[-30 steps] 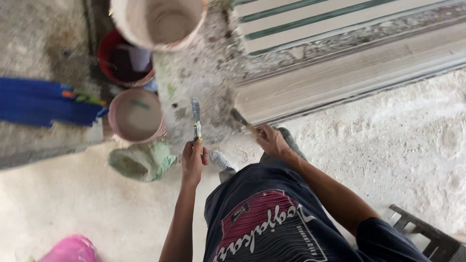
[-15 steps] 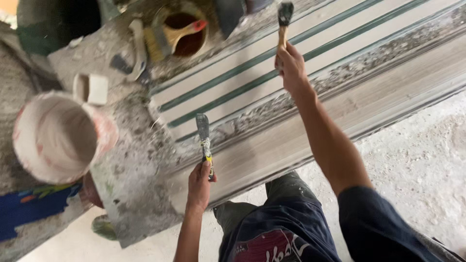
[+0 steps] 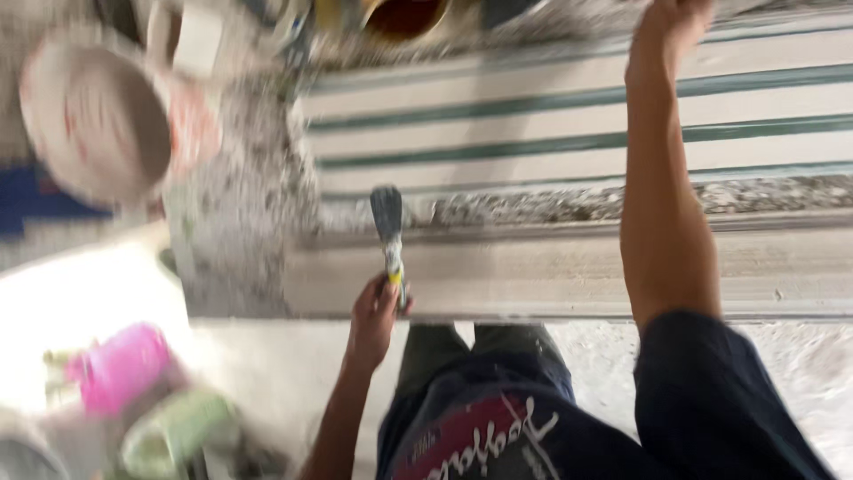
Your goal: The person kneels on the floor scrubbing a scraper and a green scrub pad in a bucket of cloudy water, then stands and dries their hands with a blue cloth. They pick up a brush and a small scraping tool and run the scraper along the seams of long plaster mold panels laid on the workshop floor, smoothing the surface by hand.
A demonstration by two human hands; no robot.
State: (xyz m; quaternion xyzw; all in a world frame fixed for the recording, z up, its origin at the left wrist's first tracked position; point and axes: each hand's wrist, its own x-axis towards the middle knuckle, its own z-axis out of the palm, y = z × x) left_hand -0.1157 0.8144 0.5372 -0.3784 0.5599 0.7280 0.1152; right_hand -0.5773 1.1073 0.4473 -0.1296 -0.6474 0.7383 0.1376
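Note:
The view is blurred. My left hand (image 3: 373,316) grips the yellow-and-green handle of a putty knife (image 3: 388,218), whose grey blade points up over a pale moulded ledge (image 3: 551,276). My right hand (image 3: 668,22) reaches far up to the frame's top edge with its fingers closed. The paintbrush it held a moment ago is cut off by the frame. Its forearm crosses a white panel with green stripes (image 3: 498,120).
A pale bucket (image 3: 98,124) lies on its side at the upper left on a speckled stone surface (image 3: 249,196). A round can (image 3: 404,13) sits at the top. At the lower left are a pink object (image 3: 120,364) and a green one (image 3: 178,431). A blue object (image 3: 35,200) sits left.
The camera has swung up and right. My right hand rose from near my knee to the top of the striped panel. My left hand kept the putty knife upright.

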